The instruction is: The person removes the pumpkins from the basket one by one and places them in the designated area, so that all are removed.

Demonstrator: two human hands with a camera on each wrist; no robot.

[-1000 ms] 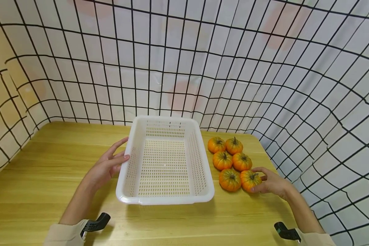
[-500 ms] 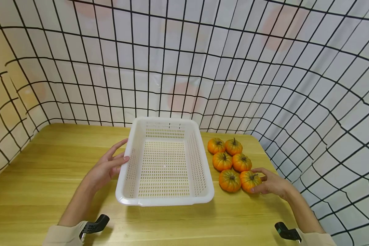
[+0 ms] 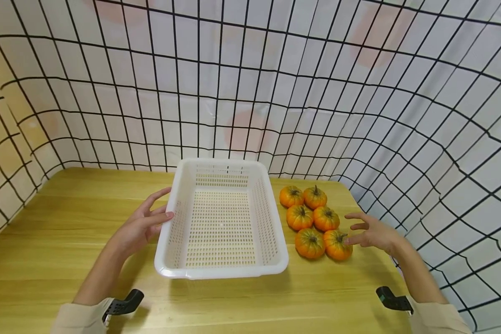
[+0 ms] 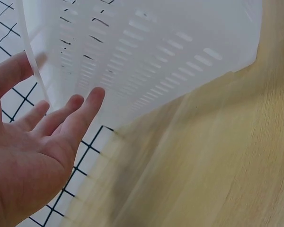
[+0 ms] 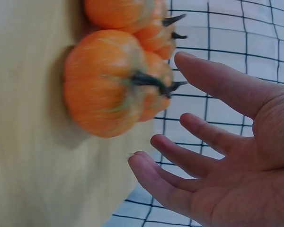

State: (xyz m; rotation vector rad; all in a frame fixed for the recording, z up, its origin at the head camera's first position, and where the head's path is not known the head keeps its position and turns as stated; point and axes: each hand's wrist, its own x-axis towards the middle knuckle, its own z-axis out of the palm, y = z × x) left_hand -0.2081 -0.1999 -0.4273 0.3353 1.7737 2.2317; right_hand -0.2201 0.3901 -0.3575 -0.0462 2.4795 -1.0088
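Observation:
A white plastic basket with slotted walls and base stands in the middle of the head view. My left hand holds its left side, thumb over the rim and the other fingers along the outside wall. In the left wrist view, that hand shows its fingertips against the slotted wall. Several small orange pumpkins are grouped to the right of the basket. The nearest right pumpkin lies beside my right hand, whose fingers are spread with nothing in them. The right wrist view shows a gap between this pumpkin and the fingers.
Other pumpkins, such as the front left one and a back one, sit close together in pairs. The wooden table ends at a white curtain with a black grid, which also runs along both sides.
My right hand has let go of the nearest right pumpkin and drawn up and to the right, its fingers spreading. The left hand keeps its hold on the basket; the head view shifts slightly.

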